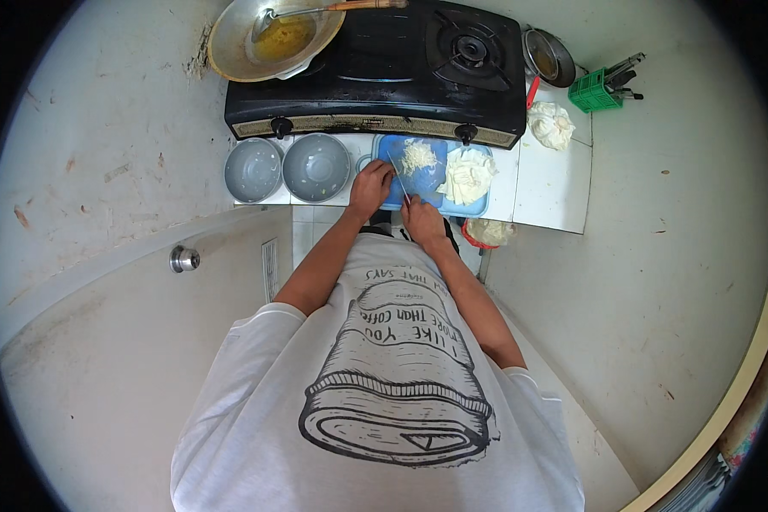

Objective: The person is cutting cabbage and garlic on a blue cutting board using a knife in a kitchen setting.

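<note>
My right hand grips a kitchen knife by its dark reddish handle, at the near edge of a blue cutting board. The blade points away from me, up and slightly left. My left hand rests at the board's left side with fingers curled, close beside the blade. Whatever may be under those fingers is hidden. Past the blade lies a small heap of finely shredded cabbage. Pale cabbage leaves are piled on the board's right part.
Two grey bowls stand left of the board. Behind is a black gas stove bearing a wok with oil and a spatula. A cabbage piece, a pan and a green utensil basket sit right.
</note>
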`<state>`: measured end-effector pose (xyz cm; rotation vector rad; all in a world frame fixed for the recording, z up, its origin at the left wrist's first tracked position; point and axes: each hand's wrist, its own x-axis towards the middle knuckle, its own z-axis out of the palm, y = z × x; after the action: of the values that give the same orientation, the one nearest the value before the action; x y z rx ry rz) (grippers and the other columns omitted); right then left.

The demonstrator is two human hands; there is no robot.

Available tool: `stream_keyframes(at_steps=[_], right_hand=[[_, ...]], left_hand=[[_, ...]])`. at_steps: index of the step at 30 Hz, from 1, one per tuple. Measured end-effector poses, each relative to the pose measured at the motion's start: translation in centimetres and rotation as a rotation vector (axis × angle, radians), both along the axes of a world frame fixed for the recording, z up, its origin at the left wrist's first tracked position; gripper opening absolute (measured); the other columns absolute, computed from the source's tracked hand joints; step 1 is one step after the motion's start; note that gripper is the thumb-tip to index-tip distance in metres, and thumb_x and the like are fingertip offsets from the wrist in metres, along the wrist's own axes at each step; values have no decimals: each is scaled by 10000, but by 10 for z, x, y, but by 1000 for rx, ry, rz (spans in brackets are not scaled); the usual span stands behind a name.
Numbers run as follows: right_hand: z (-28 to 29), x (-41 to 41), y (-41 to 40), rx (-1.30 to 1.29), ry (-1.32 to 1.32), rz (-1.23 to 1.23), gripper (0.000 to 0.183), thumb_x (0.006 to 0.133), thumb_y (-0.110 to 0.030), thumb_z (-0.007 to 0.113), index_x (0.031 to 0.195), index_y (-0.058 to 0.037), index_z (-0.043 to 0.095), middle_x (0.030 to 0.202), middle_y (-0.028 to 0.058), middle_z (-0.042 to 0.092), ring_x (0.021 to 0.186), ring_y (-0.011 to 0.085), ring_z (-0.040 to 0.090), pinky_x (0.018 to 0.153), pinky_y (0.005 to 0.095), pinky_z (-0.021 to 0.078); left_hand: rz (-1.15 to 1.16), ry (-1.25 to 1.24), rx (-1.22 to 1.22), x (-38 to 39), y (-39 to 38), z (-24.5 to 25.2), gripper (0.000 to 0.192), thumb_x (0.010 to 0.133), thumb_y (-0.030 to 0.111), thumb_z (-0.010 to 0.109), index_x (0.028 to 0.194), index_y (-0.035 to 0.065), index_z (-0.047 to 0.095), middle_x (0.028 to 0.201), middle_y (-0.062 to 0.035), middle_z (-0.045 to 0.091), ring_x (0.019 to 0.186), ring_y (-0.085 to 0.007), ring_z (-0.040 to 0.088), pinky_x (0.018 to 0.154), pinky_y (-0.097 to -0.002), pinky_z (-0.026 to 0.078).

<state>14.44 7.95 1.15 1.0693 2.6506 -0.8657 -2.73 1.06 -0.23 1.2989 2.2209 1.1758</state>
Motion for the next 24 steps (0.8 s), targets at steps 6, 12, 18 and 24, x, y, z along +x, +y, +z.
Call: stream_keyframes(at_steps=[6,12,18,24], right_hand=[[-4,-4,4,-3,47,13,404,1069,-346,543,1045,54,597,830,329,711,810,503,725,737,560,604],[6,6,0,-50,-63,9,374,1053,-331,568,1039,41,605,878,302,729,858,478,741,761,543,613],[1,-5,2,-14,-44,-4,373,1048,-335,574,1034,37,601,875,286,732,858,471,745,766,539,617],[3,6,-1,-26,-66,-4,366,1044,-331,576,1039,34,607,880,290,733,836,473,742,748,548,614]], left_hand=[[-3,-8,-31,0,-1,0,94,900,25,688,985,25,730,1009,-152,709,938,-382,702,832,-457,579],[11,-8,-43,0,-1,-2,90,913,27,681,990,23,727,1017,-157,712,933,-387,703,833,-465,578],[0,32,24,4,-3,-3,96,930,20,676,1009,11,731,1039,-166,717,942,-391,706,837,-461,586],[8,29,20,3,-4,-4,115,928,16,678,1027,13,738,1063,-164,725,961,-388,709,850,-461,594]])
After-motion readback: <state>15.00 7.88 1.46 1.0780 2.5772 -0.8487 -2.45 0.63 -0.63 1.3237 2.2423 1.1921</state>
